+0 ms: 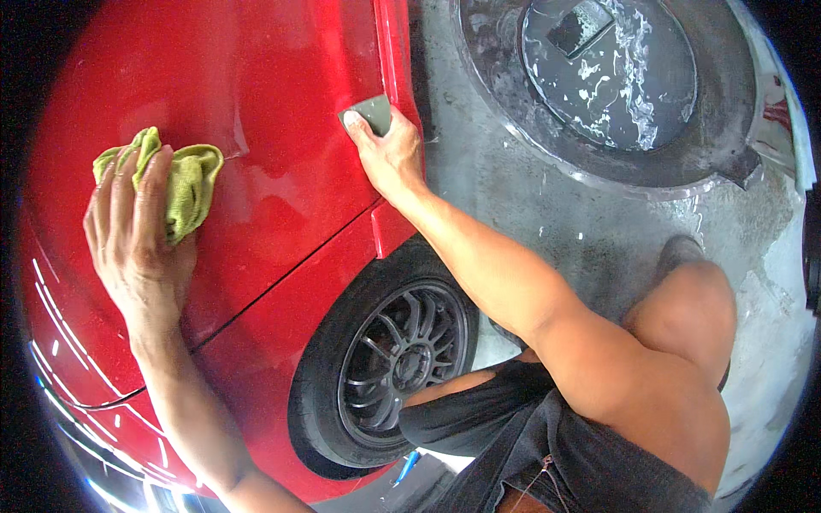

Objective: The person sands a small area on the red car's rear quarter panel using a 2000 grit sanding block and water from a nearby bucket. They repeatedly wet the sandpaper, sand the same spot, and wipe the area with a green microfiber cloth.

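Observation:
My left hand [132,231] lies over a crumpled yellow-green cloth [190,192] on the red car panel [282,128], fingers curled onto it. My right hand [389,154] grips a grey-green piece of sandpaper [373,112] against the red panel, close to its right-hand edge. The thumb rests on top of the sheet, while most of the other fingers are hidden. Below the right hand, a dark seam in the bodywork runs down to the left.
A black wheel with a tyre [316,402] is below the panel, beside my bent legs. On the wet grey floor [505,222] at upper right stands a round dark basin [487,77] of whitish-streaked water, with a dark square piece [581,27] in it. A small blue object [407,468] lies near the wheel.

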A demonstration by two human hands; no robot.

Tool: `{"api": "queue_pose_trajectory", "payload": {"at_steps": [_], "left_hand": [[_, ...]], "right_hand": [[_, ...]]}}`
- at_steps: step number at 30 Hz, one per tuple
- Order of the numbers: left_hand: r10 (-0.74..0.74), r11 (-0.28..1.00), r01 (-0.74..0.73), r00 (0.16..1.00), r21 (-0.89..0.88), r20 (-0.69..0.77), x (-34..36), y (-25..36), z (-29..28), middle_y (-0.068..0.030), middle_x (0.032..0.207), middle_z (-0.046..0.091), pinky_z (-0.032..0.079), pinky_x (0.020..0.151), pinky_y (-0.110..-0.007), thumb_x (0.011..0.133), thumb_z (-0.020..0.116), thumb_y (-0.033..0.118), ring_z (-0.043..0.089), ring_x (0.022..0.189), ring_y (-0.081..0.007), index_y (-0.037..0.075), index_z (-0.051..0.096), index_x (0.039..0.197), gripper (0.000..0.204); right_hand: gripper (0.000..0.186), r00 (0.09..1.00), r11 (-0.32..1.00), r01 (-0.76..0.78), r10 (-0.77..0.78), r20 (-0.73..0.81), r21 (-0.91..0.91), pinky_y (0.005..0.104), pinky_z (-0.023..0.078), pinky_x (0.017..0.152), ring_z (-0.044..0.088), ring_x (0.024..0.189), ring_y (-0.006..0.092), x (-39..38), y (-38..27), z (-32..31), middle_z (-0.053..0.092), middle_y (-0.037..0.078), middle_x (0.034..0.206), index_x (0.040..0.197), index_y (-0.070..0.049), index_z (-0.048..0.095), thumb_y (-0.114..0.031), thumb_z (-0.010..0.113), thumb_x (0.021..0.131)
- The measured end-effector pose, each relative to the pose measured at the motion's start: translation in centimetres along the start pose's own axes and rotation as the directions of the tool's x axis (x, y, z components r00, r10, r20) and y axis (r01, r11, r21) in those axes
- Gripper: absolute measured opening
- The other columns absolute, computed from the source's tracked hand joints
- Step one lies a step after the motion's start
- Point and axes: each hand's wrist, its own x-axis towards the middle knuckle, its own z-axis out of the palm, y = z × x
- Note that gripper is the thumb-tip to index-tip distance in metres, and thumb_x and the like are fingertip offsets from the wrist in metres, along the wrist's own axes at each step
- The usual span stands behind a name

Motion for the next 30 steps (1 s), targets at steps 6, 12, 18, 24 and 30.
{"api": "queue_pose_trajectory", "payload": {"at_steps": [6,12,18,24,30], "left_hand": [[0.002,1.0,-0.003,1.0,-0.011,-0.027,0.4,-0.3,0.1,-0.0085,0.139,0.071,0.048,0.114,-0.047,0.077,0.086,0.009,0.063,0.134,-0.0333,0.015,0.072,0.134,0.058],[-0.003,0.999,0.002,1.0,-0.036,-0.026,0.6,-0.2,-0.6,-0.0085,0.139,0.071,0.049,0.113,-0.048,0.077,0.086,0.009,0.063,0.134,-0.0331,0.016,0.072,0.135,0.06],[-0.01,1.0,0.01,1.0,-0.012,-0.02,0.7,0.0,-0.7,-0.0083,0.14,0.07,0.048,0.113,-0.048,0.076,0.085,0.007,0.063,0.134,-0.0338,0.016,0.071,0.136,0.062],[-0.001,1.0,0.001,1.0,-0.019,-0.024,1.0,0.3,-0.8,-0.0085,0.14,0.071,0.049,0.113,-0.047,0.077,0.085,0.007,0.064,0.133,-0.0335,0.015,0.072,0.134,0.06],[0.004,1.0,-0.004,1.0,-0.01,-0.011,1.4,0.4,-0.9,-0.0091,0.139,0.071,0.049,0.112,-0.047,0.076,0.086,0.008,0.064,0.133,-0.0332,0.015,0.072,0.134,0.059]], "right_hand": [[0.039,1.0,0.999,0.003,-0.003,-0.002,-0.032,0.045,0.057,0.077,0.075,0.084,0.0309,0.0,-1.4,-0.6,0.077,0.018,0.089,0.1,-0.002,0.074,-0.04,0.081,0.096],[0.037,0.999,0.998,0.012,-0.014,-0.029,-0.061,0.0424,0.056,0.073,0.074,0.077,0.0267,1.3,-2.3,-0.1,0.076,0.015,0.084,0.098,-0.003,0.076,-0.039,0.084,0.094],[0.031,1.0,0.996,-0.004,0.004,0.0,-0.085,0.0424,0.055,0.071,0.072,0.074,0.0259,0.5,-2.5,-0.1,0.075,0.015,0.081,0.096,-0.004,0.075,-0.034,0.084,0.094],[0.034,1.0,0.997,0.011,-0.012,-0.02,-0.082,0.0431,0.053,0.068,0.07,0.07,0.027,-0.2,-2.2,0.2,0.072,0.015,0.077,0.092,-0.004,0.073,-0.036,0.084,0.094],[0.037,1.0,0.997,-0.001,-0.001,-0.017,-0.081,0.0438,0.054,0.068,0.07,0.071,0.0273,0.2,-2.2,0.0,0.073,0.016,0.078,0.092,-0.002,0.072,-0.037,0.084,0.094]]}}
